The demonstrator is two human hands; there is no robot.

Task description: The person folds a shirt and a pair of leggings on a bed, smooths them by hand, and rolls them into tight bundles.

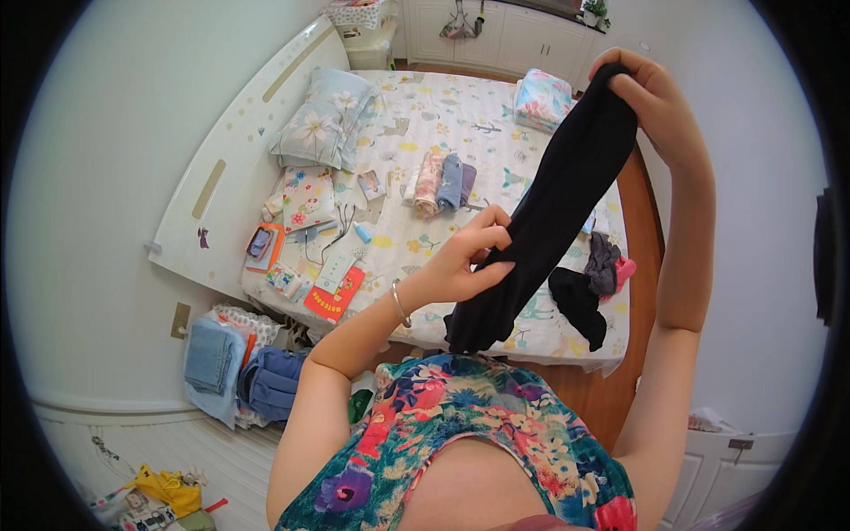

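A long black garment (564, 179), perhaps leggings or stockings, stretches on a slant in the air above the bed. My right hand (654, 99), raised at the upper right, pinches its top end. Lower down, my left hand (475, 255) grips the garment's side between thumb and fingers, and the loose end hangs near my chest. Beyond my left hand, several rolled garments (441, 182) in pink, blue and purple lie side by side on the bed. Right of the held garment rest a crumpled black cloth (579, 305) and a dark grey cloth (603, 262) beside a pink one (624, 271).
The bed (412, 259) bears a pillow (325, 123), a folded floral quilt (543, 99), a red notebook (334, 292), a white box (335, 271) and a cable (342, 229). Folded jeans (211, 355) and a blue backpack (272, 381) stand beside the bed at the left.
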